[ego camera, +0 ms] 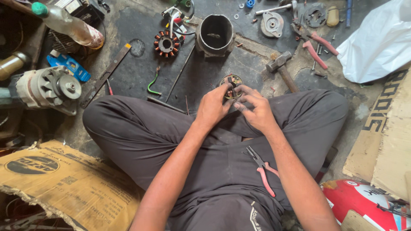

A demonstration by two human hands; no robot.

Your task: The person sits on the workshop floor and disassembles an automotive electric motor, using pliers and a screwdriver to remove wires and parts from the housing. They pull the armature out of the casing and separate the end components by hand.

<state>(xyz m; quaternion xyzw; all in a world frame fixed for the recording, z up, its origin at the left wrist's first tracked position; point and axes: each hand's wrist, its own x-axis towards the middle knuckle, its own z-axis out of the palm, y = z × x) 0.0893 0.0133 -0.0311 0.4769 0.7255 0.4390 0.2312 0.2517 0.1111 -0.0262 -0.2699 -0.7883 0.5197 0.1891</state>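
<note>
I sit cross-legged in dark trousers on a workshop floor. My left hand (pixel 212 107) and my right hand (pixel 255 109) both grip a small round brush-holder plate (pixel 231 81) with copper parts, held above my knees. Fingers of both hands press on its lower edge. Red-handled needle-nose pliers (pixel 264 169) lie on my lap by my right forearm.
On the floor ahead lie a wound stator (pixel 166 43), a cylindrical metal housing (pixel 215 33), a hammer (pixel 282 68), pink-handled pliers (pixel 315 46) and a round end cover (pixel 272 23). An alternator (pixel 47 87) sits left. Cardboard (pixel 64 184) lies lower left, a white bag (pixel 379 40) upper right.
</note>
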